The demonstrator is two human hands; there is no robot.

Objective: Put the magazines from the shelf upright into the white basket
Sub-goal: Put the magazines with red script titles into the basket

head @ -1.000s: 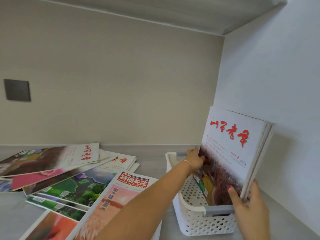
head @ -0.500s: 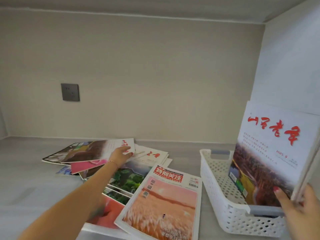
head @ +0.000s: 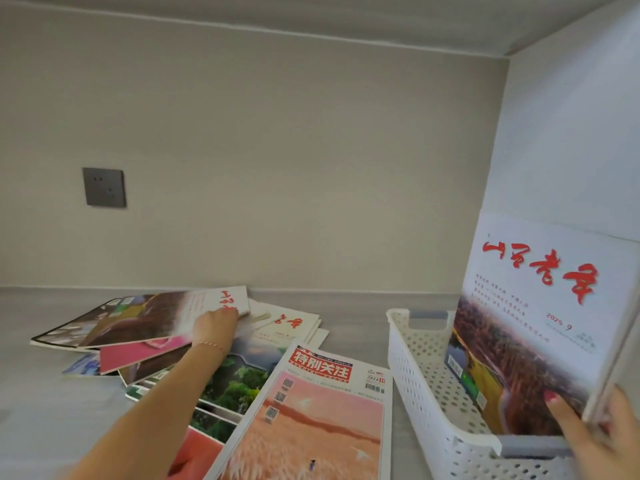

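A white perforated basket point(head: 412, 368) stands on the shelf at the right. Several magazines with a white cover and red script point(head: 540, 306) stand upright inside it, leaning toward the side wall. My right hand point(head: 595, 434) grips their near lower corner, thumb on the front cover. Left of the basket a loose pile of magazines lies flat. My left hand point(head: 214, 325) rests on the top magazine point(head: 138, 317) of that pile, fingers at its red-lettered corner. A pink-covered magazine point(head: 311, 420) lies nearest the basket.
The shelf's back wall carries a dark grey socket plate point(head: 104, 187). A white side wall point(head: 571, 133) rises right behind the basket. Bare grey shelf surface point(head: 41, 410) lies to the left of the pile.
My left hand left the basket's far handle and reached left across the pile onto the top magazine. The view swung left. My right hand kept hold of the upright magazines.
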